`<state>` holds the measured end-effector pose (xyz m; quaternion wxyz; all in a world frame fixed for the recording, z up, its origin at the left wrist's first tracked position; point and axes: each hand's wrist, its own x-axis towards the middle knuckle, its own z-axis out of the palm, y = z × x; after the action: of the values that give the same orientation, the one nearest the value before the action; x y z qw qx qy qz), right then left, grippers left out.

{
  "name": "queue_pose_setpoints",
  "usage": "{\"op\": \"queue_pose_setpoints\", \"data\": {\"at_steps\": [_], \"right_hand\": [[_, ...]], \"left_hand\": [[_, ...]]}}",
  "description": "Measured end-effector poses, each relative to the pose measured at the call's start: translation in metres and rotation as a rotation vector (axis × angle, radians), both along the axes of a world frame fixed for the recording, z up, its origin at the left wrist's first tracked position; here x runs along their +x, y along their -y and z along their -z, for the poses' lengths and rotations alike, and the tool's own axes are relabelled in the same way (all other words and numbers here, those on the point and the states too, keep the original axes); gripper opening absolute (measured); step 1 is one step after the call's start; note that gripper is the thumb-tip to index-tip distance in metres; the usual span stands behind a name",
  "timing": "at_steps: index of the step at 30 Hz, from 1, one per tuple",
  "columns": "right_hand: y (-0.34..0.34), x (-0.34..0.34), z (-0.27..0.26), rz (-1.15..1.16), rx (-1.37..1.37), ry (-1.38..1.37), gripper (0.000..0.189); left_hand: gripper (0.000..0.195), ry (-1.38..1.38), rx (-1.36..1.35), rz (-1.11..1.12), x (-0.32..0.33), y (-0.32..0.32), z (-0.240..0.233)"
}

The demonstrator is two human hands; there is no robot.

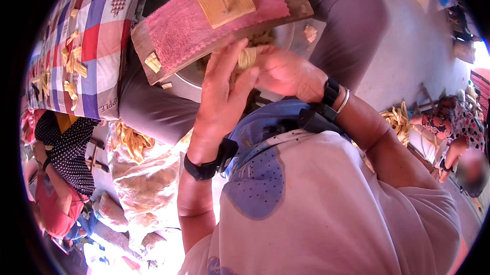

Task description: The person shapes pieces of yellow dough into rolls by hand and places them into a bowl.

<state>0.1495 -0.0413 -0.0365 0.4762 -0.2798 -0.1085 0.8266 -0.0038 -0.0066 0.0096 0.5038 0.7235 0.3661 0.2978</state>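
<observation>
Between my two hands is a small roll of pale yellow strip point(247, 58), wound in layers. My left hand point(224, 87) holds it from the left, thumb below and fingers above. My right hand point(287, 72) grips its right end with bent fingers. Just beyond my hands, a wooden board point(141, 51) carries a pink cloth point(172, 30) with a scalloped edge. On that cloth rests a flat wooden block point(226, 9) with a clear piece on top. Beneath the board, a round metal basin point(289, 35) with small pieces inside is partly hidden.
At left, a checked cloth surface point(101, 60) holds several loose yellow strips point(74, 60). A plastic bag point(145, 187) with yellow strips point(132, 141) lies below it. Other people sit at the far left point(57, 202) and far right point(451, 133). My knees flank the board.
</observation>
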Motion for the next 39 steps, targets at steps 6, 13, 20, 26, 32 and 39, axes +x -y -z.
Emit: {"op": "queue_pose_setpoints", "data": {"at_steps": [6,13,20,26,32,39], "right_hand": [[-0.015,0.005,-0.023,0.306,0.655,1.22,0.013],[-0.013,0.009,-0.034,0.533,0.649,1.282,0.002],[-0.006,0.017,-0.003,0.479,0.313,0.689,0.017],[-0.008,0.054,-0.039,0.196,0.689,1.372,0.054],[-0.024,0.059,-0.044,-0.263,1.144,1.784,0.018],[-0.028,0.078,-0.056,-0.472,1.177,1.667,0.019]], "left_hand": [[0.016,-0.327,0.37,-0.175,0.021,-0.015,-0.003],[0.019,0.026,-0.485,-0.212,0.011,-0.011,0.013],[0.019,0.054,-0.709,-0.101,-0.035,0.017,0.005],[0.008,-0.358,0.18,-0.115,-0.028,0.005,-0.01],[0.008,-0.348,0.3,-0.056,-0.021,0.005,-0.013],[0.006,-0.308,0.181,-0.001,-0.034,-0.004,-0.016]]}}
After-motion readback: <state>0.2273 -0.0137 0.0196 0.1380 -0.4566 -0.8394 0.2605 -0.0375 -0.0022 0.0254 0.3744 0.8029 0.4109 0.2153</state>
